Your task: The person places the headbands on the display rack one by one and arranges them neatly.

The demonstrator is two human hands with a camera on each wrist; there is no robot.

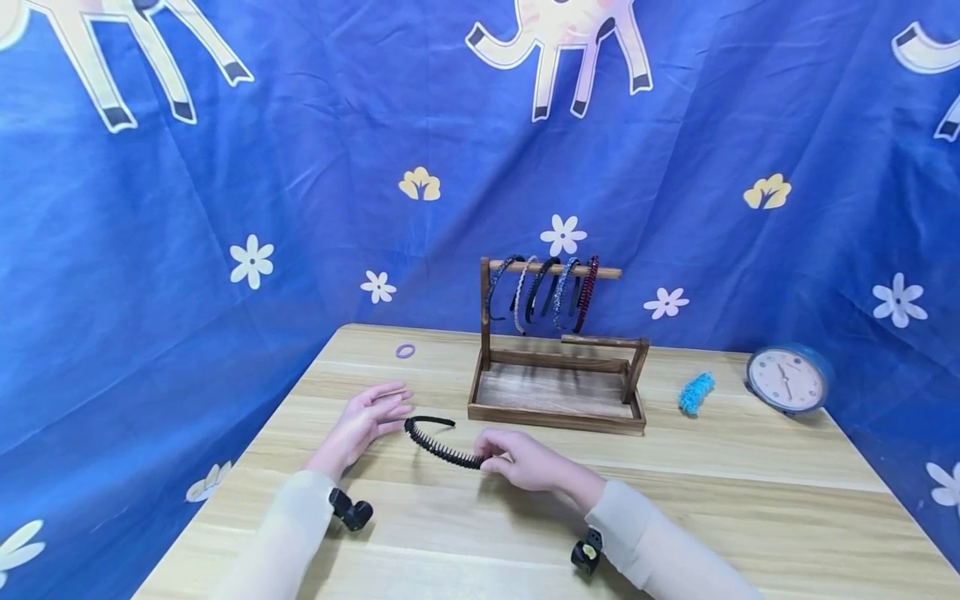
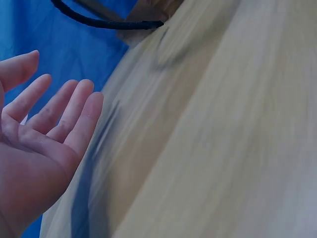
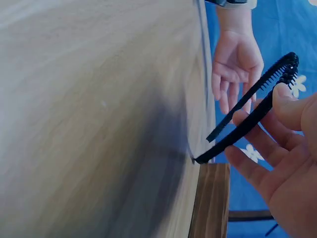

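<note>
My right hand (image 1: 525, 460) pinches one side of a black toothed headband (image 1: 442, 452) between thumb and fingers, above the table. In the right wrist view the headband (image 3: 247, 119) has its comb teeth on the inner side, and both its ends point away from the palm. My left hand (image 1: 367, 421) is beside the headband's far curve, with fingers spread and nothing in it. The left wrist view shows the left palm (image 2: 34, 163) turned up, apart from the headband (image 2: 109, 24). Several headbands (image 1: 542, 292) hang on the upper bar of a wooden rack (image 1: 555, 423).
The rack has a tray base and a shorter, lower bar (image 1: 603, 341). Behind my left hand lies a purple hair tie (image 1: 405, 351). A fuzzy blue item (image 1: 696, 393) and a round clock (image 1: 787, 380) stand at the right. Blue patterned cloth (image 1: 337, 167) surrounds the table.
</note>
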